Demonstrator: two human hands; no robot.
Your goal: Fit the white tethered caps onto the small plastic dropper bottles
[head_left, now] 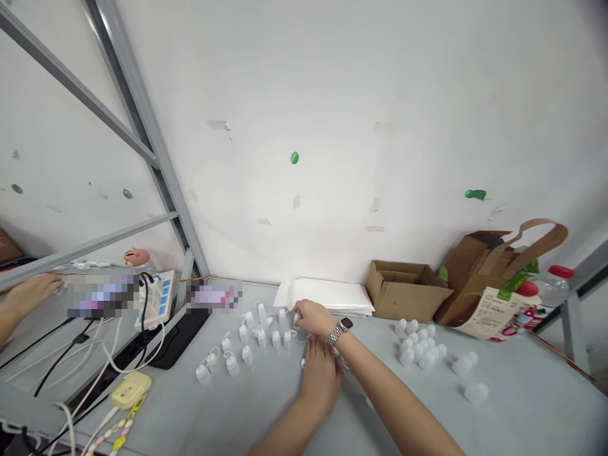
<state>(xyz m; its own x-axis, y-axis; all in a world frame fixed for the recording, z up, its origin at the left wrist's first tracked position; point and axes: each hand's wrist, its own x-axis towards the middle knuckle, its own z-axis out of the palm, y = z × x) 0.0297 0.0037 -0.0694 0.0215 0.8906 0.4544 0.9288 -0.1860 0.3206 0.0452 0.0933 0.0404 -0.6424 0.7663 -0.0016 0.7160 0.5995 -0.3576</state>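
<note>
My right hand (316, 318), with a watch on its wrist, reaches across to the left with its fingertips pinched round a small white bottle (297, 318). Just below it, my left hand (322, 373) is bent over the table with its fingers close together. White bits show at both sides of that hand; what its fingers hold is hidden. Left of my hands stand several small white squeeze bottles (247, 354) with looped cap straps. To the right is a cluster of plain white bottles (420, 342), and a few more of them (475, 392) sit nearer me.
White packets (327, 294) lie against the wall beside an open cardboard box (408, 288). A brown paper bag (468, 272) and a red-capped jar (553, 285) stand at right. At left are a power strip (159, 301), cables, a yellow case (132, 389) and another person's hand (35, 294).
</note>
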